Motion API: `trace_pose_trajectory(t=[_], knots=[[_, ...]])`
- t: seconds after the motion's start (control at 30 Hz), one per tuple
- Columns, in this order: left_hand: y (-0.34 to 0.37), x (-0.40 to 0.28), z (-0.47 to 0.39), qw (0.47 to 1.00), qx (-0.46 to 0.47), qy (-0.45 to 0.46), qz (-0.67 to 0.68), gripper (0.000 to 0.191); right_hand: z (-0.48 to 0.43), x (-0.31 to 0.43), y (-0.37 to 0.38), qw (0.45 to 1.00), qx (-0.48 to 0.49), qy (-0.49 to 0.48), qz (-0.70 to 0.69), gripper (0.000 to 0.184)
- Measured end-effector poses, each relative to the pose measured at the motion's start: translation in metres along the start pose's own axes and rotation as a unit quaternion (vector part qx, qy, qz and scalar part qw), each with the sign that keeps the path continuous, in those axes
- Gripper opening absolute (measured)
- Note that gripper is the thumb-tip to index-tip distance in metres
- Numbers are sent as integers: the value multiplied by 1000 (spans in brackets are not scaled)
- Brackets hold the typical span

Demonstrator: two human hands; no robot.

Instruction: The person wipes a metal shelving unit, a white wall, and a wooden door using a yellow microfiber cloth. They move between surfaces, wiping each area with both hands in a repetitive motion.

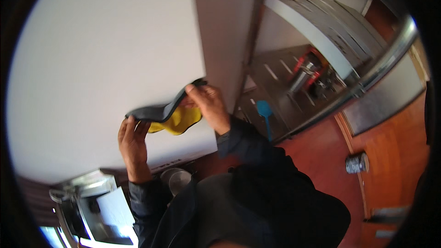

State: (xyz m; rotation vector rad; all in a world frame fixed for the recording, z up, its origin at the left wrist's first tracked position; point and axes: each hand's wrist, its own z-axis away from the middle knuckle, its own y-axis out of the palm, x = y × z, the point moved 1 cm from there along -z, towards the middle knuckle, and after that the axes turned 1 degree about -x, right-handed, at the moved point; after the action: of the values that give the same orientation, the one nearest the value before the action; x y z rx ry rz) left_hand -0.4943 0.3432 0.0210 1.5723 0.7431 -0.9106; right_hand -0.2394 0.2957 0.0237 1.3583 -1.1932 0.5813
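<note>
A two-sided cloth, grey on one face and yellow on the other (156,112), with a dark edging, is stretched between my hands. My left hand (132,143) pinches its left corner between thumb and fingers. Higher up and to the right, my right hand (208,106) grips the other end, thumb on the grey face. The cloth sags in a wavy fold, so part of the yellow face is hidden. Behind it is a broad, smooth white panel (113,48); whether the cloth touches the panel, I cannot tell.
At right, a metal-framed shelf (275,86) holds a blue fly swatter (264,110) and a red object with a metal cylinder (303,75). A patterned tin (356,163) is by orange wooden furniture (392,158). Lower left are a round translucent container (180,181) and a white sheet (115,206).
</note>
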Motion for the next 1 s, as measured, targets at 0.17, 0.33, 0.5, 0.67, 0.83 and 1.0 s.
trace_pose_trajectory(t=[0.17,0.33,0.5,0.67,0.83,1.0], knots=[[34,21,10,996,81,-39,12,18,33,22,-49,1000,-8,-18,-15,32],[107,49,29,988,132,-74,16,12,103,82,-122,997,-61,-46,-28,30],[196,63,43,955,285,-76,26,14,194,140,-181,952,-151,-252,86,21],[282,77,64,915,387,-100,52,14,242,166,-226,815,-385,-347,259,27],[359,104,72,878,464,-97,66,16,217,213,-234,850,-327,-399,107,35],[404,146,109,821,554,-116,77,55,177,199,-219,862,-341,-315,205,38]])
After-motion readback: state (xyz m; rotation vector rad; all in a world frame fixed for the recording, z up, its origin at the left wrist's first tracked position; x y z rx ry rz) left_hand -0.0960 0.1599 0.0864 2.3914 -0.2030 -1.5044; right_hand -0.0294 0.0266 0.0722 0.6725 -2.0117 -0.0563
